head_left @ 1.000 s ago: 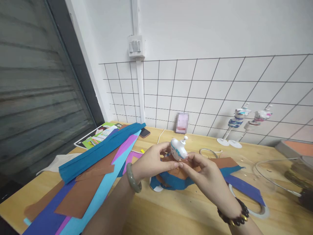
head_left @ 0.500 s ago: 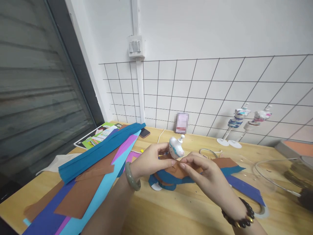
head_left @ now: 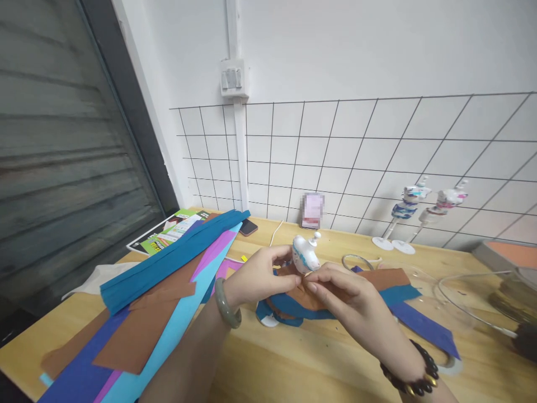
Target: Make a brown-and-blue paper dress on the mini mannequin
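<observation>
While the left hand (head_left: 262, 280) curls closed about the side of the white figure (head_left: 305, 254), its thumb pressing the brown strip (head_left: 308, 300) just below, the right hand (head_left: 354, 299) has thumb and forefinger drawn together in a pinch on that strip's upper edge; its other fingers are bent in. The figure is tilted above the table (head_left: 268, 372), between the hands, knob uppermost; a teal strip (head_left: 287, 306) hangs round it under the brown one, and a white disc (head_left: 268, 319) shows below. Both strips trail out to the right past the right hand; near them a blue strip (head_left: 425, 323) lies partly over a tape roll (head_left: 451, 366). A pile of coloured strips (head_left: 168, 257) lies to the left, beside a magazine (head_left: 145, 242) and a dark phone (head_left: 248, 227); a second phone (head_left: 310, 212) stands by the wall; farther right, two similar figures (head_left: 404, 211) stand upright on white stands (head_left: 382, 243).
</observation>
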A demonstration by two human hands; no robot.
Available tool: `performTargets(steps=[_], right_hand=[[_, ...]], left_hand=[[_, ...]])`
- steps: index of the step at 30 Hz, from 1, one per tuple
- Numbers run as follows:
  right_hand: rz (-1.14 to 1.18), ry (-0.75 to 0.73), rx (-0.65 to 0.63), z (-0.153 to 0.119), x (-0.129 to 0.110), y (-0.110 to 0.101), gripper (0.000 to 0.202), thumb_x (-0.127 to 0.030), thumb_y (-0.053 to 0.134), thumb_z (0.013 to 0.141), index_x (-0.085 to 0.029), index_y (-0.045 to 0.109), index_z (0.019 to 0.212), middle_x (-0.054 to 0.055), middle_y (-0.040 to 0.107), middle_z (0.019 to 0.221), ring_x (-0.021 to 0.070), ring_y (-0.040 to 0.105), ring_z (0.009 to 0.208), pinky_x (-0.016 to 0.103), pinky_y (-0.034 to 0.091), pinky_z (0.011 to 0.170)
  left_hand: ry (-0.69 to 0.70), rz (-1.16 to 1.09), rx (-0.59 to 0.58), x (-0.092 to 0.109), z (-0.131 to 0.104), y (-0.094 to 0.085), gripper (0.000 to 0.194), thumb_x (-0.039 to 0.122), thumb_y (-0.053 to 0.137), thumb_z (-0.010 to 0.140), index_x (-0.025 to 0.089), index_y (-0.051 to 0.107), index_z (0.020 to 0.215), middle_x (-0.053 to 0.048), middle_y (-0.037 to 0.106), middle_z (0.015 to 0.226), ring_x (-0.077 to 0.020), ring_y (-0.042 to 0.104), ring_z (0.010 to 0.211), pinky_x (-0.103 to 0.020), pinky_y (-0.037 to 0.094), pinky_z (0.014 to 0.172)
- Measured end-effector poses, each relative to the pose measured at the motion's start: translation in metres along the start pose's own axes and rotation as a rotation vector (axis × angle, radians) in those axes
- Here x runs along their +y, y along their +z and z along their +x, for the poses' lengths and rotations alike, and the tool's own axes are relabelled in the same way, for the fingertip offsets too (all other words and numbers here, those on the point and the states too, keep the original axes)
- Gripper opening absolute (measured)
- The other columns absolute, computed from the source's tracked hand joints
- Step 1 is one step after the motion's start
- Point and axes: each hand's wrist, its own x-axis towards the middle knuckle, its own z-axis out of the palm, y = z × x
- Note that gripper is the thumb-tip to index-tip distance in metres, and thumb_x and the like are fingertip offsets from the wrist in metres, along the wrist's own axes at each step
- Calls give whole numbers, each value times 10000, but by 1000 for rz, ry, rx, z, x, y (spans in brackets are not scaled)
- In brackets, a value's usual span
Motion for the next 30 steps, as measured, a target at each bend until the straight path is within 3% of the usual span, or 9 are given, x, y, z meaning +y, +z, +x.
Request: performTargets(steps=[12,25,30], right_hand=[[-87,35,148,4,3,5,103,-303,593,838,-233,650,787,-16,692,747,136,613,676,213,478,607],[-141,-34,180,4,6,8,87,-285,577,856,-235,624,802,-16,667,740,130,590,664,213,452,604],[-144,-53,192,3,8,10,75,-270,569,861,-232,614,814,-6,665,747,140,593,676,231,459,622]], left_hand=[[-20,48,-19,2,-1,-1,233,165,576,754,158,631,980,-45,659,976,-202,586,935,-312,451,828],[-15,81,-30,2,-1,0,267,130,530,773,173,627,1018,-33,658,988,-198,586,946,-302,453,820],[-34,61,-8,4,-3,2,238,283,607,787,166,630,992,-54,665,984,-215,595,944,-328,460,829]])
